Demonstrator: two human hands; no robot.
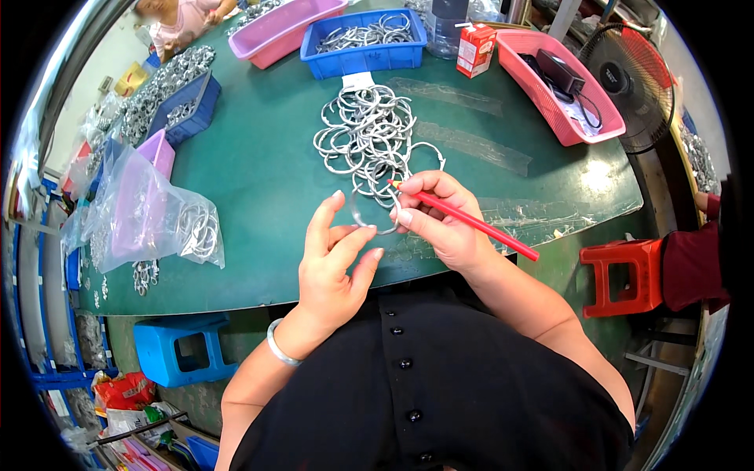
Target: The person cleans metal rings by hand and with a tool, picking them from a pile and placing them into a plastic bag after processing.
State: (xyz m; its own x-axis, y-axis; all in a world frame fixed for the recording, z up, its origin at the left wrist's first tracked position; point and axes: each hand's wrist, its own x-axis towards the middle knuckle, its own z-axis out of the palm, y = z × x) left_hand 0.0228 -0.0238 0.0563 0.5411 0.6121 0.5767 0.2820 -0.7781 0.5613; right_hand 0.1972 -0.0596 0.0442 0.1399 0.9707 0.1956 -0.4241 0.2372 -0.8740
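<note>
A silver metal ring [388, 231] stands upright between my hands, just in front of the near end of the ring pile. My right hand [451, 229] pinches its right side between thumb and finger. The same hand grips a red pencil [491, 228], its tip pointing left above the ring. My left hand [333, 263], with a pale bangle at the wrist, has its fingers apart. One of its fingertips touches or nearly touches the ring's lower left edge. Beyond them lies a loose pile of silver rings [365, 129] on the green table [259, 188].
A blue bin [365, 61] of rings sits behind the pile, beside a pink bin [275, 35]. To the right are a red carton [476, 51], a pink basket [577, 129] and a fan [628, 82]. A plastic bag [153, 208] with rings lies left. Another person [184, 20] is far left.
</note>
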